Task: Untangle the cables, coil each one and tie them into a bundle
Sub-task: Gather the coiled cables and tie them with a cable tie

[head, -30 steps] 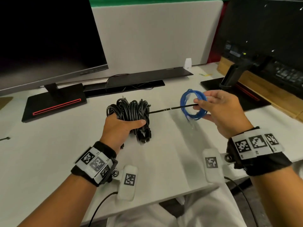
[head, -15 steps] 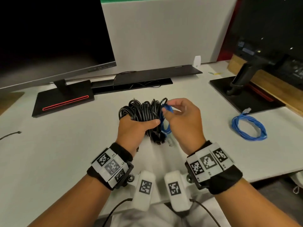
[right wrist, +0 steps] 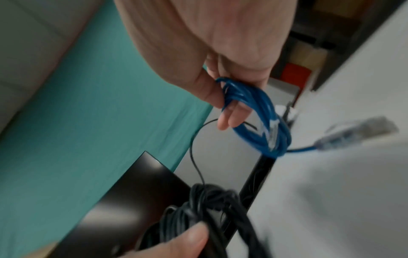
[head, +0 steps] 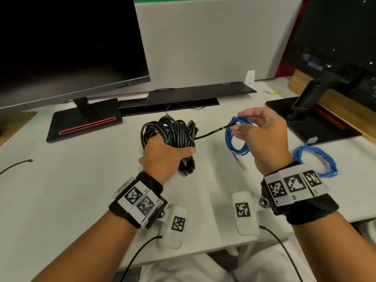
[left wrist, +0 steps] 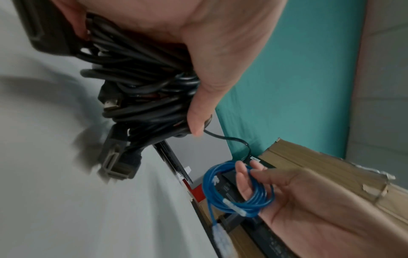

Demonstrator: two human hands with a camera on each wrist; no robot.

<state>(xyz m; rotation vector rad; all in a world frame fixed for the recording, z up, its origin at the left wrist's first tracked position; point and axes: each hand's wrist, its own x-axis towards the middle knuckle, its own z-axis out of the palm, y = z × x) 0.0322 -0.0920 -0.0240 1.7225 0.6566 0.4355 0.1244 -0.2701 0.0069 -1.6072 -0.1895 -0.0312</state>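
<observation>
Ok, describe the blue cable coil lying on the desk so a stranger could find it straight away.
Start at the black monitor stand base at the right of the white desk. In front of its near edge, beside the right hand's wrist, lies a loose blue cable coil. Unlike the smaller blue coil in that hand's fingers, nothing touches it.

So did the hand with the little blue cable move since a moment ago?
Yes. The right hand with the small blue coil has pulled away to the right of the black cable bundle, which it was touching half a second ago.
</observation>
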